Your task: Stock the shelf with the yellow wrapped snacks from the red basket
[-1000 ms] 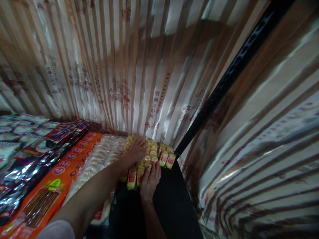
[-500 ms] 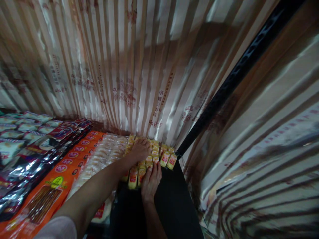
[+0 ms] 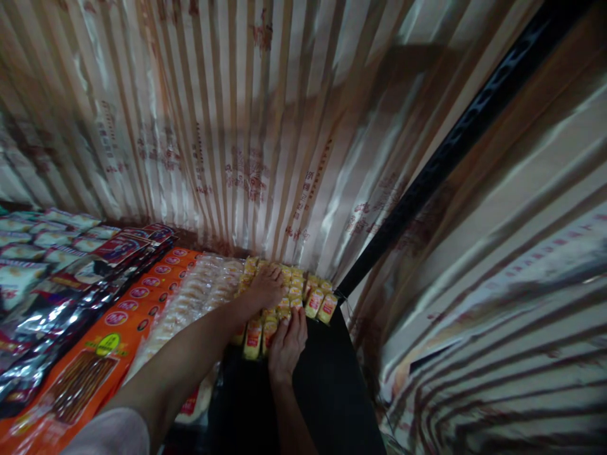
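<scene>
Small yellow snack packets with red labels lie in rows at the back of a dark shelf. My left hand reaches far in and rests palm down on top of the rows, fingers spread flat. My right hand lies just in front of it, fingertips pressed against the near ends of the packets. Neither hand has lifted a packet.
Clear bags of pale biscuits lie left of the yellow packets, then orange packs and shiny dark bags. Tall striped beige packaging stands behind and to the right. A black shelf post runs diagonally up.
Both hands stay almost in place on the yellow packets. The view has shifted slightly, and the left hand has settled a little further right.
</scene>
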Motion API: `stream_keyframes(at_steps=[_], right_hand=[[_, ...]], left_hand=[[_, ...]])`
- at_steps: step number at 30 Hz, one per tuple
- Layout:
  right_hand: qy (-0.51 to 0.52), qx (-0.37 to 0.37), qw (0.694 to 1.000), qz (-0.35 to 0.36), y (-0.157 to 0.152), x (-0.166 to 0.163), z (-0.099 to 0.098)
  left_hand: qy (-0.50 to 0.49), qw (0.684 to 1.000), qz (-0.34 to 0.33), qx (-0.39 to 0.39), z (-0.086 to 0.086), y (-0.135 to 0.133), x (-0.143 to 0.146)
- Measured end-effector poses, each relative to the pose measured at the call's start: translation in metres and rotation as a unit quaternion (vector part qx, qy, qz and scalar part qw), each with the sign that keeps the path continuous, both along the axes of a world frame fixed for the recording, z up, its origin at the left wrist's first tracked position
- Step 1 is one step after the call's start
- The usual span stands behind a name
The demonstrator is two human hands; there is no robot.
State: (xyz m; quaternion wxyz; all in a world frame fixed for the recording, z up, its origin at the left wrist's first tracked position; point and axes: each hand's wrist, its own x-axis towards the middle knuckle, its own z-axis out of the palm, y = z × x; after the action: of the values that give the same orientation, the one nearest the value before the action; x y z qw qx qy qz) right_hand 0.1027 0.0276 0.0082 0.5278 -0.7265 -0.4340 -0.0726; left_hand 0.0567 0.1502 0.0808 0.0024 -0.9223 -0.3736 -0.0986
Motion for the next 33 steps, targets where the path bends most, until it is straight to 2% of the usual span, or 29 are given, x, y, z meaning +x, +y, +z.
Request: stream_keyframes(at_steps=[4,10,17,25,29,33], right_hand=[[-0.008,0.002,1.000,-0.002,0.002,0.000,-0.002],[-0.022,0.002,1.000,-0.004,0.002,0.000,-0.002],[-0.026,0.001,1.000,0.002,0.002,0.000,-0.003],[-0.022,-0.003,1.000,0.008,0.002,0.001,-0.006],[-0.019,0.002,1.000,0.011,0.002,0.000,-0.004],[-0.016,0.009,1.000,0.009,0.002,0.000,-0.004]], left_hand=[[-0.032,0.999,-0.009,0.037,0.003,-0.001,-0.002],[0.007,0.999,-0.031,-0.001,-0.001,-0.006,-0.004],[-0.022,1.000,-0.021,0.005,0.011,-0.004,-0.005],[0.011,0.999,-0.027,-0.033,0.006,-0.002,0.005],[-0.019,0.999,0.011,-0.030,0.015,0.007,-0.015],[-0.021,0.998,0.056,-0.023,0.019,0.006,-0.054]])
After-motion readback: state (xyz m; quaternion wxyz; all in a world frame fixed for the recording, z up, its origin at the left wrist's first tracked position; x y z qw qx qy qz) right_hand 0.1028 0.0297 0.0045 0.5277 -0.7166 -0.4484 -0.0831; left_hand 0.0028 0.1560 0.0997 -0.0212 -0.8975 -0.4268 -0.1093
